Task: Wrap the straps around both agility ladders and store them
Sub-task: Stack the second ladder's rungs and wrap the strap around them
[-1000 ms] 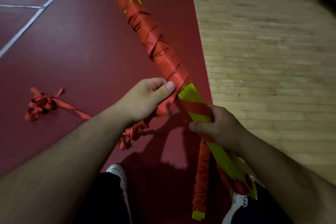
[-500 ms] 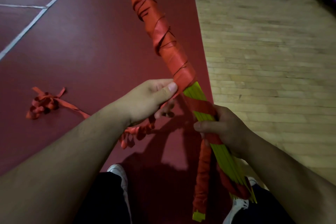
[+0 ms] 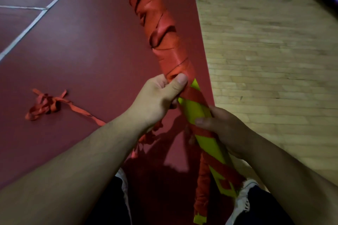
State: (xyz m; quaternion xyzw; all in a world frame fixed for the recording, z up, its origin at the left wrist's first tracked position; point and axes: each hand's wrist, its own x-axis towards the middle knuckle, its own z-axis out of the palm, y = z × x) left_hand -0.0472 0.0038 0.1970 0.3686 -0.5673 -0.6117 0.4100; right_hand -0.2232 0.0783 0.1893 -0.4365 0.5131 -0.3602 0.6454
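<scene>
just red mat [image 3: 82, 56], seemingly wooden floor [image 3: 274, 64] beneath ladder [image 3: 194, 110]

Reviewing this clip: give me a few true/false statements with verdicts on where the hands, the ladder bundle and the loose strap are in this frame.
1. Both the left hand and the right hand grip the ladder bundle. True.
2. The loose strap tangle lies on the wooden boards. False: it lies on the red floor, to the person's left.
3. Beyond the left hand, the bundle is covered in wound orange strap. True.
4. The right hand grips farther from the body than the left hand. False: the right hand is nearer the person, on a mostly bare yellow-green stretch.
</scene>
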